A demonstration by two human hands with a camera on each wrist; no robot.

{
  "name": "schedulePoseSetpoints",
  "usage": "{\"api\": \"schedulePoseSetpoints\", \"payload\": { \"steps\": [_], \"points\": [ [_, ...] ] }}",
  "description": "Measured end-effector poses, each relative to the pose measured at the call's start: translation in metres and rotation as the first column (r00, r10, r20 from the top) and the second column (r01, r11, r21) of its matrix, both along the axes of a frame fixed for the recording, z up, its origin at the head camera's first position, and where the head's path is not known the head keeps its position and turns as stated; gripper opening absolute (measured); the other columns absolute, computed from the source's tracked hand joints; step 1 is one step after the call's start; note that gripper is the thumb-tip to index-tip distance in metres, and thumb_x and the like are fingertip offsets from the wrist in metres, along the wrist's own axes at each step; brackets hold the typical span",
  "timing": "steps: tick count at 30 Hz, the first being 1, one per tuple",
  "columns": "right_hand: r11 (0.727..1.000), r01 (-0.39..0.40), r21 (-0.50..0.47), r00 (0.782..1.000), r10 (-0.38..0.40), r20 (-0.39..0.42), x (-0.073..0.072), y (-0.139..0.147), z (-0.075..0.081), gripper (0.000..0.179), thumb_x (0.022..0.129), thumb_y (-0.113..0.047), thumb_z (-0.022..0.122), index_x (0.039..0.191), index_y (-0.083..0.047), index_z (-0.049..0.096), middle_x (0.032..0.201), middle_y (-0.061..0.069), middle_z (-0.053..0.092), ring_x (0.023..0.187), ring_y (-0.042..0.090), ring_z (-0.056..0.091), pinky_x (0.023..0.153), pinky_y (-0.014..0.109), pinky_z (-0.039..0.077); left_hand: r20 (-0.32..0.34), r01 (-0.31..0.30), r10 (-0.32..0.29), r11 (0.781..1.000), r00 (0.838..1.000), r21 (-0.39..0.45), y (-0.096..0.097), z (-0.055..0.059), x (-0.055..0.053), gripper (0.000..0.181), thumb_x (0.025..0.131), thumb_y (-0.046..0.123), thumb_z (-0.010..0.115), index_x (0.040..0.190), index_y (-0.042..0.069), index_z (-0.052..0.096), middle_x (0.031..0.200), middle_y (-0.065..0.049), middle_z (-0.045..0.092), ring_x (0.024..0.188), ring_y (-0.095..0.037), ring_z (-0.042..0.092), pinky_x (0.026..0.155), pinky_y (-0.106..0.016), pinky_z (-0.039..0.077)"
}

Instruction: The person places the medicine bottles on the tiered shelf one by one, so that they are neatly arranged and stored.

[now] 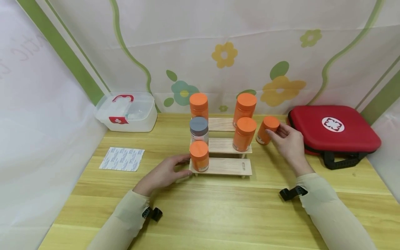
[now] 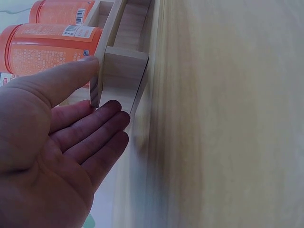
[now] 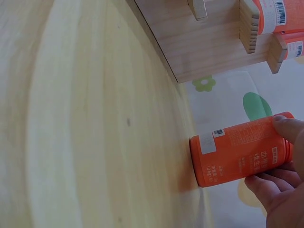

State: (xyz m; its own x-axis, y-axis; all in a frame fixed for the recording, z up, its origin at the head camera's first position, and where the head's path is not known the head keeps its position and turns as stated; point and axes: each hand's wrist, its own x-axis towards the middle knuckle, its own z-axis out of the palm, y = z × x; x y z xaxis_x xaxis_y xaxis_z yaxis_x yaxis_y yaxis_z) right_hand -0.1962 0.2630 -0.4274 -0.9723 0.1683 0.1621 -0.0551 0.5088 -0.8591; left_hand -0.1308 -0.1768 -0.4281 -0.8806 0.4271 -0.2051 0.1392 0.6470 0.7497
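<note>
My right hand (image 1: 290, 144) grips an orange pill bottle (image 1: 265, 133) near its orange lid, just right of a three-step wooden rack (image 1: 228, 166). In the right wrist view this pill bottle (image 3: 237, 154) stands nearly upright, its base right at the tabletop. My left hand (image 1: 164, 172) lies at the left end of the lowest step. Its thumb and straight fingers touch the board's end in the left wrist view. Beside it on that step stands an orange bottle (image 1: 200, 158). A grey-lidded bottle (image 1: 199, 130) and another orange bottle (image 1: 243, 137) occupy the middle step.
Two orange bottles stand on the top step, one at the left (image 1: 199, 106) and one at the right (image 1: 245, 107). A red first-aid case (image 1: 337, 128) lies right, a clear white-based box (image 1: 134, 119) back left, a foil blister pack (image 1: 122, 159) nearer. A printed curtain (image 1: 200, 41) hangs behind.
</note>
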Motion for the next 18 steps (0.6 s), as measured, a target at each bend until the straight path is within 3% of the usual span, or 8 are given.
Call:
{"api": "schedulePoseSetpoints", "payload": {
  "steps": [12,18],
  "points": [
    [1.0,0.012,0.003,1.0,-0.012,0.002,0.0052,-0.0019,0.0057,0.065,0.1,-0.036,0.079,0.152,-0.003,0.06,0.146,0.023,0.067,0.133,0.033,0.068,0.089,0.001,0.052,-0.003,0.005,-0.005,1.0,1.0,0.002,-0.0007,-0.0022,0.0,0.063,0.102,0.037,0.077,0.158,0.017,0.056,0.158,-0.003,0.061,0.148,-0.029,0.056,0.128,-0.056,0.041],
    [1.0,0.014,0.004,1.0,-0.014,-0.02,0.0097,-0.0026,0.0089,0.059,0.099,-0.031,0.08,0.149,-0.002,0.064,0.142,0.024,0.069,0.114,0.0,0.07,0.088,0.0,0.051,-0.004,0.006,-0.006,1.0,1.0,0.005,-0.0006,-0.0018,0.0004,0.062,0.103,0.037,0.076,0.158,0.017,0.056,0.158,-0.004,0.061,0.147,-0.029,0.057,0.127,-0.058,0.041]
  ]
}}
